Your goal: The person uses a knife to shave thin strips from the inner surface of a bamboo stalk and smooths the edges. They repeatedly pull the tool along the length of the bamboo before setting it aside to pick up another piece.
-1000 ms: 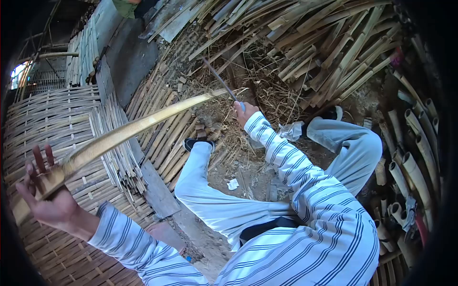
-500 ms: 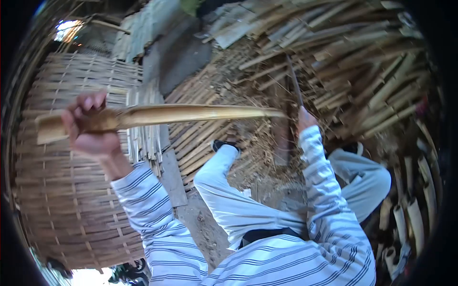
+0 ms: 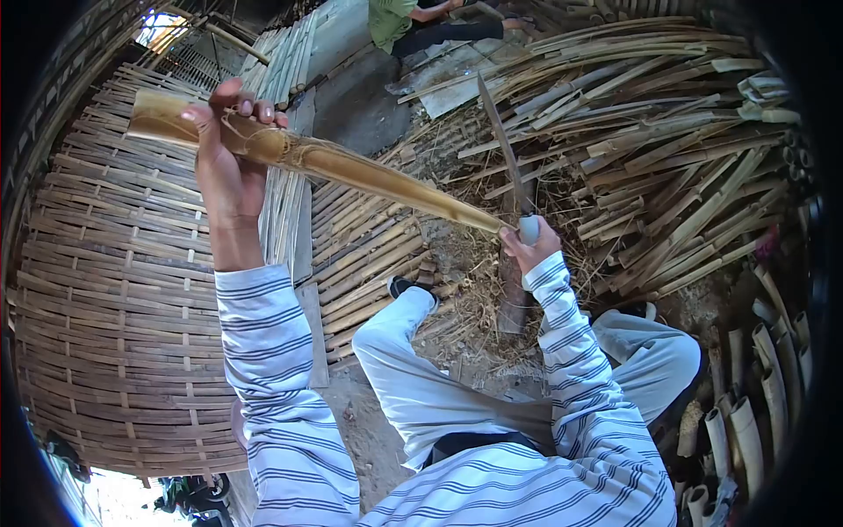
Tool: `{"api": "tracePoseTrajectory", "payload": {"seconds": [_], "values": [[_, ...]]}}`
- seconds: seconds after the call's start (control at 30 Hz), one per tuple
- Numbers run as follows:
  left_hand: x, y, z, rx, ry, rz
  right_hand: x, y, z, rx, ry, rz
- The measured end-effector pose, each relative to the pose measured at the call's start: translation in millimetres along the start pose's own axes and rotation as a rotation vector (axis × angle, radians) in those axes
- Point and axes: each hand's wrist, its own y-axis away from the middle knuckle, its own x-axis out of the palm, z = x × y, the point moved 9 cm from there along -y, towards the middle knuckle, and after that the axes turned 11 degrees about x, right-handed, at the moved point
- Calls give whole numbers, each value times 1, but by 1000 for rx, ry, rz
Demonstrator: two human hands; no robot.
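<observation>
Bamboo strip (image 3: 378,178), 1 pc. — already split lengthwise, node ridge (image 3: 294,151) w/ stray fibres left on; pale, tapering, aloft betw. hands. L. hand (image 3: 230,174): fingers curled round wide part. R. hand (image 3: 539,249): closed on knife (image 3: 503,145) handle, fingertips at narrow tip. Nearby: split lengths (image 3: 667,162), piled; round tubes (image 3: 746,439), unsplit.

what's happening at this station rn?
Someone's handling split bamboo. The left hand grips a long bamboo strip near its wide end; the narrow end is at the right hand, which holds a long knife. The blade points away from the body, off the strip. More split bamboo is piled beyond.
</observation>
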Motion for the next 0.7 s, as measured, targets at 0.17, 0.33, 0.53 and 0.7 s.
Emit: {"api": "tracePoseTrajectory", "payload": {"seconds": [0.17,0.33,0.53,0.7], "values": [[9,-4,0,24,-9,28,6,9,10,-135,74,-2],[5,-8,-3,85,-46,-9,5,13,6,-77,19,-23],[18,-8,2,99,-93,-5,-7,15,31,-165,122,-198],[17,-8,12,146,-49,-111,-3,4,26,-117,-13,-123]]}}
